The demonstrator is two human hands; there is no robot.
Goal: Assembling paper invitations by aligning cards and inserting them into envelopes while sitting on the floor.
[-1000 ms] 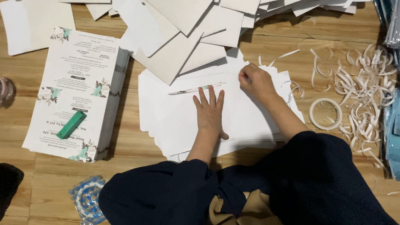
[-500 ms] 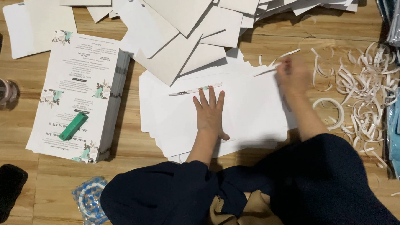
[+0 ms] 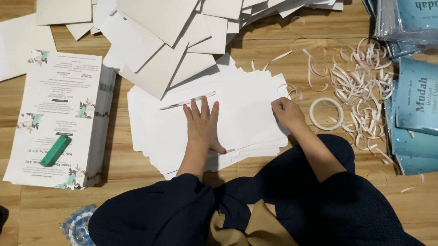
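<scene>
A stack of white sheets (image 3: pixel 242 94) lies on the wooden floor in front of me. My left hand (image 3: pixel 202 123) rests flat on the stack, fingers spread, holding nothing. Just beyond its fingertips lies a thin pale strip (image 3: pixel 188 100) with coloured marks. My right hand (image 3: pixel 288 113) sits at the stack's right edge, its fingers curled onto the edge of the top sheet. A white tape roll (image 3: pixel 327 113) lies on the floor just right of that hand.
A heap of curled paper strips (image 3: pixel 361 78) lies to the right, with blue plastic-wrapped books (image 3: pixel 425 102) beyond. Grey cards (image 3: pixel 169 35) are piled at the top. At the left is a stack of printed sheets (image 3: pixel 54 121) with a green tool (image 3: pixel 55 150) on it.
My right hand left the sheet's top edge, swung right toward the strip heap, and now sits lower at the stack's right edge. My left hand stayed flat on the stack.
</scene>
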